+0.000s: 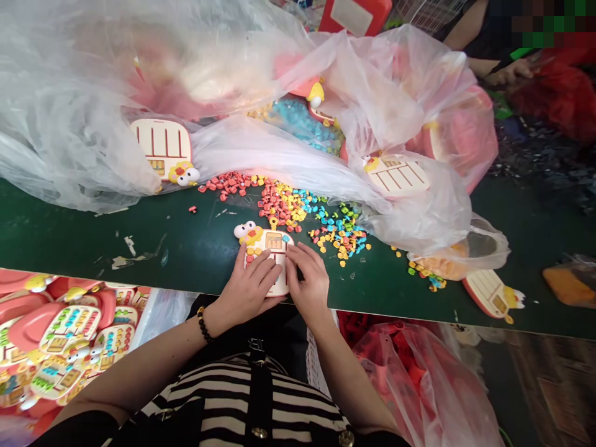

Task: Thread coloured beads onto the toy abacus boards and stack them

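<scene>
Table (69, 230): dark green, scuffed, bearing torn scraps (129, 245) at the left.
Plastic bags (261, 149): crumpled and see-through, heaped along the far side around pink-and-cream toys (161, 139).
Small pieces (279, 202): red, yellow, blue and green, spilled loose just beyond the hands.
Pile of toys (69, 335): below the table at lower left.
Co-worker's hand (510, 71): at upper right, beside red plastic (565, 93).
Toy (282, 256): near the table's front edge, between the 2 hands, with 2 white eyes at the far left corner.
Left hand (246, 288): slightly spread across the toy's face, holding its left side.
Right hand (307, 279): narrow-fingered at the right rim, near a blue piece (285, 238); cannot tell if pinching anything.
</scene>
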A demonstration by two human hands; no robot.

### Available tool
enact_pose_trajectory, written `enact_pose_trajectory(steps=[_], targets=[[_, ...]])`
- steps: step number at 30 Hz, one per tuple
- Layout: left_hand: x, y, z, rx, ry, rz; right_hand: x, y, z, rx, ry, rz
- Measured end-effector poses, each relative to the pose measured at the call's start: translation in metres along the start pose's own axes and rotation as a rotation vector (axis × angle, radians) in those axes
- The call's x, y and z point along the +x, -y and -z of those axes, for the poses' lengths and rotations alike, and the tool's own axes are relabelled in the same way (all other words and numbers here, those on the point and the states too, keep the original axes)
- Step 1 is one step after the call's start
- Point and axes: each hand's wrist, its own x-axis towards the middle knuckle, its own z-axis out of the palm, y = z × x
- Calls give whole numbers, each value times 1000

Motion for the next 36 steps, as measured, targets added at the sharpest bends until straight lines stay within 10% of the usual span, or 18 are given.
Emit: enact_pose_trajectory(steps=[14, 20, 25, 31, 36], targets=[[-4, 1, -4, 2, -56, 18, -22, 16, -12, 44, 124, 145], [1, 2, -2, 46, -2, 35, 61, -49, 18, -67, -130, -92], [4, 4, -2, 28, -2, 29, 115, -84, 10, -297, 144, -105], [7, 8, 2, -53, 17, 21, 86, -57, 16, -158, -29, -127], [9, 9, 5, -144, 64, -32, 43, -25, 4, 45, 98, 21]])
